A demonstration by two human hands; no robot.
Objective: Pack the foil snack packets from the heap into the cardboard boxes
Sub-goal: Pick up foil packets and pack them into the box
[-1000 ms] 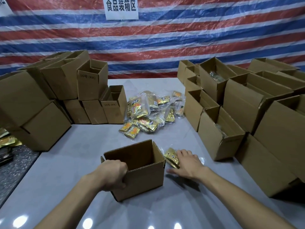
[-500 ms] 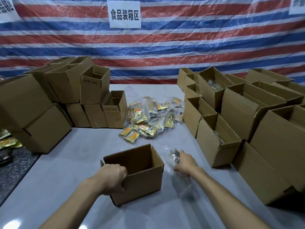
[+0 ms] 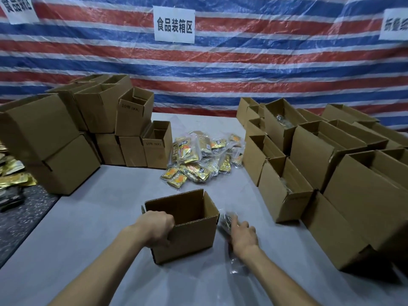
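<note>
Flanking brown carton stacks (image 3: pixel 55 138) crowd frame left and right; left hand (image 3: pixel 155 228) grips open brown cardboard box (image 3: pixel 194 237); right hand (image 3: pixel 244 236) touches blurred foil packet (image 3: pixel 227 219), grip unclear.

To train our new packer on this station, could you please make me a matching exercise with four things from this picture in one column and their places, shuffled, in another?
Things
1. left hand
2. right hand
3. heap of foil packets
4. white sign

Places
A. on the striped tarp
B. on the table, beyond the open box
C. gripping the open box's near left corner
D. at a blurred packet just right of the open box

Pairs: 1-C, 2-D, 3-B, 4-A
</note>
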